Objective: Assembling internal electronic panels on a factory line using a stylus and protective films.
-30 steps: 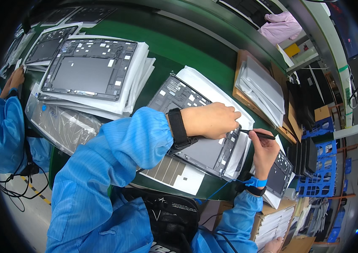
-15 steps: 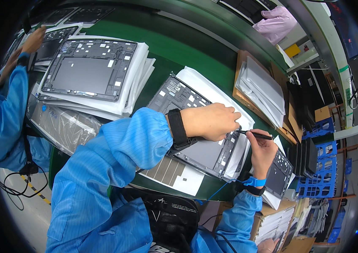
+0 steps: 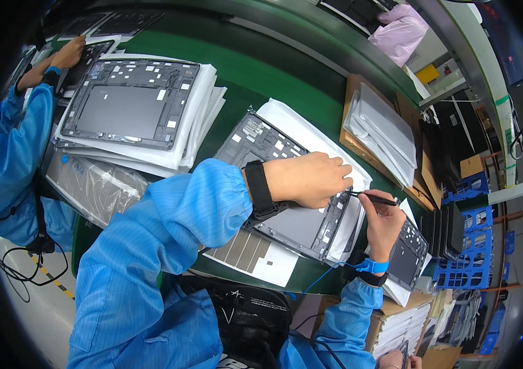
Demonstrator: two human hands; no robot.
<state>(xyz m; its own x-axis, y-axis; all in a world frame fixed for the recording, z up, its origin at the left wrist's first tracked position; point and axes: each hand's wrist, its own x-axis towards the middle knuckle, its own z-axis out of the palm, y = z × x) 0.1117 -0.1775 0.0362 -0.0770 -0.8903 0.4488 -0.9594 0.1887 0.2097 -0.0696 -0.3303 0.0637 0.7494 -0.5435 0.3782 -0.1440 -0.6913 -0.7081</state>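
Note:
A dark grey tablet housing (image 3: 301,222) with small white pads lies in front of me on white foam sheets (image 3: 283,114). My left hand (image 3: 307,177) rests over its right part, fingers curled down; whatever they hold or press is hidden beneath them. Between the fingers of my right hand (image 3: 384,226) is a pair of black tweezers (image 3: 377,198), the tip reaching the housing's edge beside my left fingertips. A white sheet with brown strips (image 3: 240,249) sticks out under the near side.
Left stands a stack of housings (image 3: 123,101) with foam between. A co-worker's hand (image 3: 69,54) works beyond it. At right are a cardboard tray of foam sleeves (image 3: 379,132), another housing (image 3: 406,249) and blue racks (image 3: 464,246). Another person's hands (image 3: 397,360) show at the bottom.
My hands and the tweezers have hardly moved. The co-worker's hand at far left has shifted right. At the bottom right, another person's hands show more, with a dark thing between them.

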